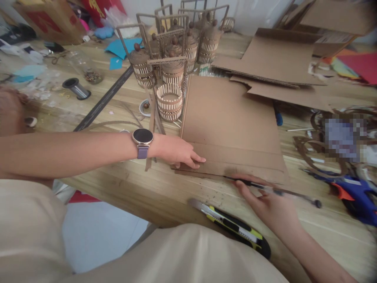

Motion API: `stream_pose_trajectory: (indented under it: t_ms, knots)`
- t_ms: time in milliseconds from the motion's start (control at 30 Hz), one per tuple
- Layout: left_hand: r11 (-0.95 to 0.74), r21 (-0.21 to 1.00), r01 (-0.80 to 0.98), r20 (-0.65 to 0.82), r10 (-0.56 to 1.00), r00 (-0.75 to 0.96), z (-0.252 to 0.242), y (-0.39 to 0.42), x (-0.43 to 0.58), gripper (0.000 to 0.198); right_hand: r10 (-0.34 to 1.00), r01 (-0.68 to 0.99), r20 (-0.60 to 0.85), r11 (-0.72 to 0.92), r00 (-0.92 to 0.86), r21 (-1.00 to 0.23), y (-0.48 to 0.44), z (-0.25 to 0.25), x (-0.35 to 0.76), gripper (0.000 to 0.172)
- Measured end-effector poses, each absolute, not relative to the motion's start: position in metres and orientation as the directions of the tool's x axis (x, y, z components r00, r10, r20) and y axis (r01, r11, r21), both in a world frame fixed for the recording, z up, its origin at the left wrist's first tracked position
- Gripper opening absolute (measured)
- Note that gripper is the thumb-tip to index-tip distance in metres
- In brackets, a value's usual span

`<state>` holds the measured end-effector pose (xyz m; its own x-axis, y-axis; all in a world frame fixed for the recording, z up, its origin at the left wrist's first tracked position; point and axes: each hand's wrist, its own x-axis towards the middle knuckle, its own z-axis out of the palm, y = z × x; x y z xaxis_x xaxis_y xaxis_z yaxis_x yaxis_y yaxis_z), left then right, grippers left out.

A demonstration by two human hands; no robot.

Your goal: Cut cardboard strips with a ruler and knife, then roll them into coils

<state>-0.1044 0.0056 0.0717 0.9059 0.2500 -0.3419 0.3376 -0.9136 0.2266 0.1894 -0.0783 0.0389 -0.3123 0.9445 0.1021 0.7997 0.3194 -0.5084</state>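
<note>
A brown cardboard sheet lies flat on the wooden table. My left hand, a watch on its wrist, presses fingers-down on the sheet's near left corner. My right hand is closed on a thin dark pen-like tool, whose tip meets the sheet's near edge. A yellow and black utility knife rests on the table edge just in front of my right hand, untouched.
Several cardboard lantern models stand behind the sheet. More cardboard pieces lie at the back right. A blue glue gun sits at the right, a long dark ruler and a wire spool at the left.
</note>
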Motion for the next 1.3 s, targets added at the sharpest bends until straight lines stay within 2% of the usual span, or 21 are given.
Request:
stream_pose_trajectory:
  t_ms: [67,167,300,400,567,700,867,1000,1067,1167,1300]
  knots:
    - [-0.897,0.254,0.362,-0.346,0.265,0.900,0.071,0.006,-0.105,0.058,0.963,0.827,0.102,0.266,-0.249,-0.495,-0.078,0.043,0.196,0.030]
    - [-0.898,0.253,0.359,-0.328,0.269,0.906,0.069,0.006,-0.106,0.059,0.961,0.761,0.136,0.273,-0.240,-0.589,-0.078,0.047,0.181,0.025]
    - [-0.925,0.223,0.307,-0.240,0.253,0.937,0.068,0.004,-0.108,0.058,0.907,0.561,0.133,0.356,-0.399,-0.747,-0.079,0.045,0.136,0.018]
    - [-0.931,0.180,0.318,-0.295,0.257,0.920,0.072,0.002,-0.106,0.052,0.857,0.444,0.120,0.373,-0.501,-0.814,-0.079,0.038,0.109,0.018]
    - [-0.900,0.185,0.395,-0.430,0.288,0.856,0.081,0.000,-0.101,0.052,0.807,0.375,0.096,0.371,-0.582,-0.849,-0.080,0.033,0.089,0.021]
    - [-0.903,0.175,0.391,-0.385,0.303,0.872,0.080,0.000,-0.101,0.048,0.804,0.380,0.103,0.385,-0.586,-0.841,-0.079,0.031,0.084,0.021]
    - [-0.925,0.183,0.333,-0.308,0.268,0.913,0.072,0.002,-0.105,0.048,0.830,0.423,0.146,0.416,-0.539,-0.805,-0.077,0.027,0.097,0.020]
    - [-0.920,0.226,0.321,-0.234,0.269,0.935,0.068,0.003,-0.108,0.056,0.891,0.550,0.129,0.377,-0.436,-0.745,-0.077,0.032,0.133,0.020]
    - [-0.914,0.242,0.325,-0.215,0.277,0.937,0.067,0.004,-0.109,0.059,0.918,0.647,0.106,0.349,-0.383,-0.678,-0.077,0.037,0.158,0.023]
    - [-0.918,0.219,0.332,-0.267,0.270,0.925,0.069,0.004,-0.109,0.060,0.954,0.812,0.081,0.287,-0.287,-0.509,-0.077,0.047,0.200,0.031]
    - [-0.930,0.178,0.321,-0.325,0.252,0.912,0.072,0.002,-0.109,0.057,0.972,0.923,0.144,0.222,-0.185,-0.315,-0.071,0.063,0.241,0.046]
